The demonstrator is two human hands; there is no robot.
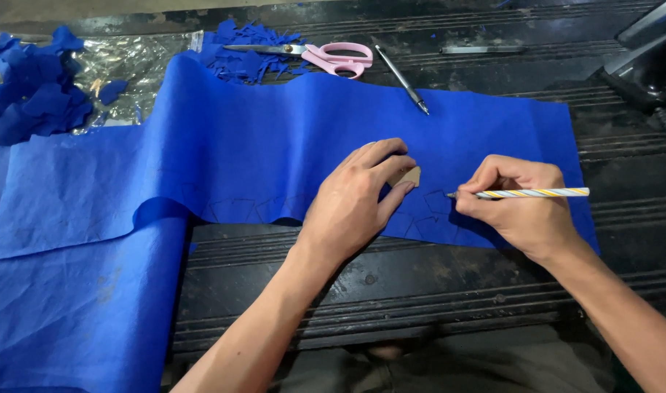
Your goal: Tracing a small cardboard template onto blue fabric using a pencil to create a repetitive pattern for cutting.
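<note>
Matt blue cloth (275,145) – soft, faintly creased – lies over a dark, ribbed, scuffed worktop (420,291); glossy crinkled plastic film (136,58) glints behind.

The felt sheet (275,138) is a strong royal blue, faintly marked with dark pencilled outlines along its near edge. The scraps (27,87) heaped at the far left are the same blue. The pencil (529,193) is white with yellow and dark diagonal stripes. The small template (408,177) is tan cardboard. The scissors (326,56) have pink handles and silver blades. The workbench (420,291) is black.
</note>
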